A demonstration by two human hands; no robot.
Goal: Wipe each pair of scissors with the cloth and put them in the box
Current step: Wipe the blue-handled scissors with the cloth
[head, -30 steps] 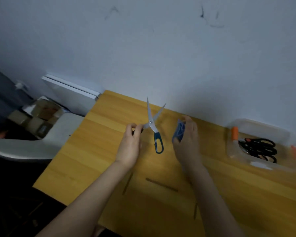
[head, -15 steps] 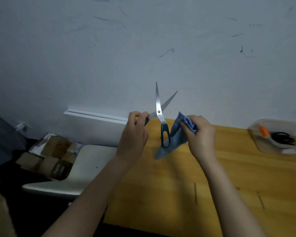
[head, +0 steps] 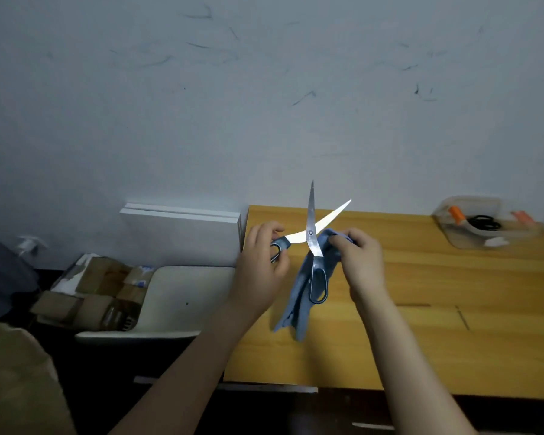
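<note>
A pair of scissors (head: 310, 215) with dark teal handles is held in the air above the table's left end, blades spread wide apart. My left hand (head: 259, 262) grips one handle loop; the other loop hangs down. My right hand (head: 361, 259) pinches a blue cloth (head: 299, 302) just right of the pivot, and the cloth drapes down behind the hanging handle. A clear plastic box (head: 478, 240) stands at the table's far right and holds black-handled scissors (head: 484, 222) and an orange-handled item.
The wooden table (head: 421, 309) runs along a scuffed white wall. Left of it stand a white board (head: 182, 233), a white chair seat (head: 176, 296) and several cardboard boxes (head: 88, 287) on the floor.
The scissors have been lifted off the table and the blades spread wider. My right hand has brought the cloth up against the scissors near the pivot.
</note>
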